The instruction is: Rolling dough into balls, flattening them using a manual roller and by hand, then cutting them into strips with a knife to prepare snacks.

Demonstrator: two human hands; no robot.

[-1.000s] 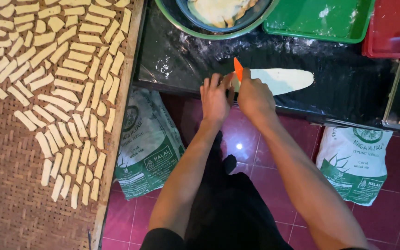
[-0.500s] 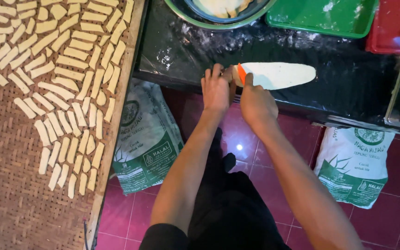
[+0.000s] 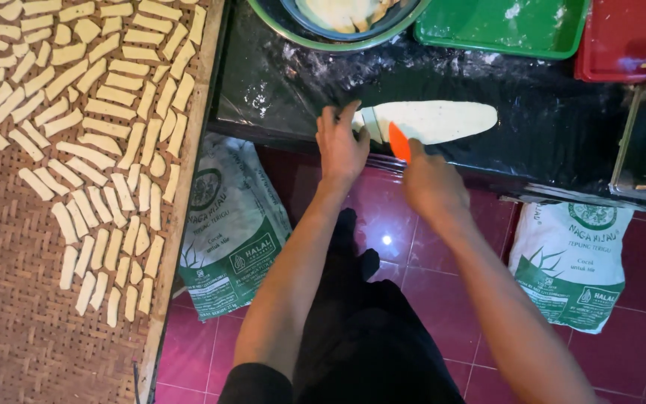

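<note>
Far out to the left of the grip, a woven tray (image 3: 9, 314) carries rows of pale cut dough strips (image 3: 106, 161), laid side by side. Between that tray and the left arm, a green and white flour sack (image 3: 229, 224) leans under the table edge on the dark red tiled floor (image 3: 405, 224). The left hand (image 3: 340, 142) lies flat with fingers spread on the near end of a long flattened dough sheet (image 3: 443, 120), pressing it to the black plastic-covered table (image 3: 278, 82); it grasps nothing. Just to its right, the right hand (image 3: 429, 179) is closed around a knife with an orange handle (image 3: 398, 142), whose blade meets the dough beside the left fingertips. The dough sheet stretches away to the right of the knife. Beyond the hands, at the far edge, sits a green-rimmed bowl (image 3: 338, 37) with dough inside, then a green tray (image 3: 502, 26) and a red tray (image 3: 622, 45). Right of the right arm, a second flour sack (image 3: 573, 254) stands on the floor
</note>
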